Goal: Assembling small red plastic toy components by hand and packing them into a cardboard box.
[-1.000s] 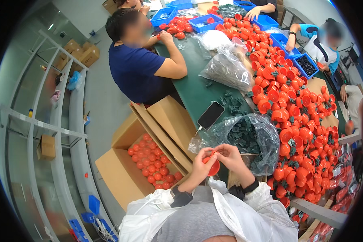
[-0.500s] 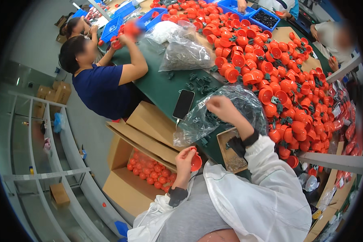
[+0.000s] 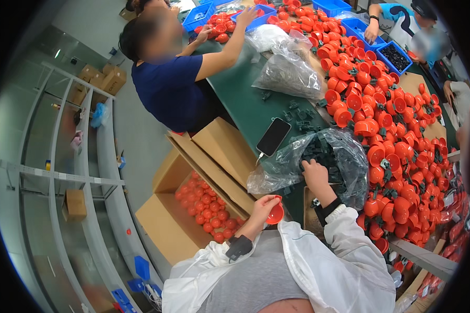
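My left hand (image 3: 262,209) is closed on the edge of a red plastic cup-shaped piece (image 3: 275,215), held low in front of my body beside the carton. My right hand (image 3: 315,175) is at the mouth of a clear plastic bag (image 3: 356,169) of dark green plastic clips (image 3: 326,151). Its fingers look apart and bent down over the clips; their tips are partly hidden. More loose green clips (image 3: 300,116) lie on the green table beyond the bag. Under my right wrist is a shallow cardboard tray (image 3: 313,221), partly covered by my arm.
A large heap of red cup pieces (image 3: 397,156) covers the table's right side. A phone (image 3: 274,137) with a cable lies left of the bag. An open carton (image 3: 167,224) holds red balls (image 3: 209,211). Co-workers sit across and at left, near blue bins (image 3: 394,56). A shelf rack (image 3: 89,177) stands left.
My right hand has lowered from above the bag to the clips at its mouth. My left hand still holds the red cup piece. The view has shifted, and the co-worker at left has moved their arms.
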`<state>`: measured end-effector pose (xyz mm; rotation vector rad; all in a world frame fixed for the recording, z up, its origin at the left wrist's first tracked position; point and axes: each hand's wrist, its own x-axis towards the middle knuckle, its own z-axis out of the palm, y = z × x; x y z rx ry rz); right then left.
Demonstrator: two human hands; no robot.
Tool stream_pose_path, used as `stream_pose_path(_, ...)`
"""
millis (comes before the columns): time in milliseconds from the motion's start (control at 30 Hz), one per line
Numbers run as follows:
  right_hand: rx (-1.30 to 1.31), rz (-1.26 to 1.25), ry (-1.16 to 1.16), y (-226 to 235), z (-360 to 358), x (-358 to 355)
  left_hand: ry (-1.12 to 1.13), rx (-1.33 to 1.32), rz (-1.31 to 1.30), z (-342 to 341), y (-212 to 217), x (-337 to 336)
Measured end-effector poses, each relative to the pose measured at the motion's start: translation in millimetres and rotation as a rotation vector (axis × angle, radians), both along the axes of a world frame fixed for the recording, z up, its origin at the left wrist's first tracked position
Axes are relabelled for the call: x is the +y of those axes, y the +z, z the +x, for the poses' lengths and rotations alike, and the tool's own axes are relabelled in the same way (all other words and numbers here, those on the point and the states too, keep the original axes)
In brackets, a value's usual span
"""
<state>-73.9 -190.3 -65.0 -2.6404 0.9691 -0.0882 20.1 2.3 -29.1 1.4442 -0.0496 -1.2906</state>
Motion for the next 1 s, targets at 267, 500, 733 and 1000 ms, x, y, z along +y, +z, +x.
stream_pose_path(267, -0.572, 0.7, -0.373, 30, -53, 0, 0.139, 0.202, -0.023, 11, -3, -1)
stream_pose_path(500, -0.887, 1.335, -0.501, 35, -109, 29, 0.105, 0.222, -0.071, 14, 0, 3)
stream_pose_path(733, -0.718, 1.422, -0.481, 23, -94, 54, 0.037, 0.214, -0.059, 13, -8, 17)
stream_pose_path(1000, -0.839, 1.383, -0.238, 57, -56, 28, 0.061, 0.211, -0.16, 16, -21, 20)
